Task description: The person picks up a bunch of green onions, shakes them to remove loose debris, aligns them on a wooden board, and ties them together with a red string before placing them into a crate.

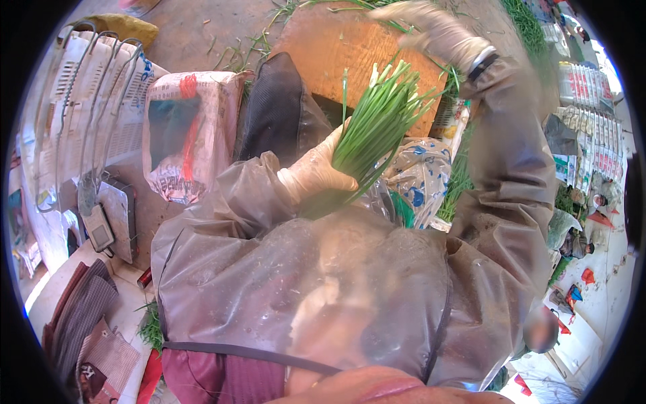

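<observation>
Chive bunch (377,128): long green stalks, held upright-tilted, tips fanning up and to the right, in front of the person's chest and over the near edge of an orange board (343,50). Root ends hidden inside the fist.

Left hand (316,172), pale glove, clenched round the lower part of the bunch, thumb across the stalks. Grip looks firm; stalks stay parallel low down, splay above.

Right hand (431,30), gloved, raised over the far right corner of the board, blurred. Cannot tell whether it is closed or holds anything. It is apart from the bunch.

Judgement on the handling: keep the fist low near the butt ends so the stalks stay aligned; do not squeeze hard, as they likely bruise and kink. Evening the ends against the board would likely tidy the bunch. Loose stalks at the outer right of the fan look most likely to slip.

Containers: printed sack (185,135), white with red and dark print, stands off the board's left edge, mouth towards the camera; contents not visible. Patterned plastic bag (420,178), blue and white, crumpled just right of the bunch; what is in it is unclear. More loose greens (457,182) lie by the board's right edge.

White wire-fronted appliance (87,94) at far left. Clear plastic apron (323,289) covers the lap.
</observation>
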{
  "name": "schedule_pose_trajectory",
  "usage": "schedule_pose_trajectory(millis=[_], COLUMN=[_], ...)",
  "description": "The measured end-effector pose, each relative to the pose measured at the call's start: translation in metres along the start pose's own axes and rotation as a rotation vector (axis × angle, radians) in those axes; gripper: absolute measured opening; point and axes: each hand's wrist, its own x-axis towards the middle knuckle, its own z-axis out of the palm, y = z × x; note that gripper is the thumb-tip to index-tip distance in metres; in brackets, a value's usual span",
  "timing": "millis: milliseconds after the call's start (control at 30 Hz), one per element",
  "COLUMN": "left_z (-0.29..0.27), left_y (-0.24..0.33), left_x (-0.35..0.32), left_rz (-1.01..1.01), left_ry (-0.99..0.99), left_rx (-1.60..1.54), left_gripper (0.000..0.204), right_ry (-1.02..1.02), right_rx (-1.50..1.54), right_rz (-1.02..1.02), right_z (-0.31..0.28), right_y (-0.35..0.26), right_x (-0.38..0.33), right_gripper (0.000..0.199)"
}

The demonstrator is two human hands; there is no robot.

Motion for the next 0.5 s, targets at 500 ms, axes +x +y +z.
schedule_pose_trajectory(millis=[500], left_z=[-0.006], left_y=[0.001], left_x=[-0.002], left_rz=[-0.045], left_ry=[0.044], left_rx=[0.095], left_gripper=[0.106], right_ry=[-0.609], right_rx=[-0.100], right_rz=[0.272], right_z=[0.036], right_y=[-0.009], right_x=[0.021], right_gripper=[0.021])
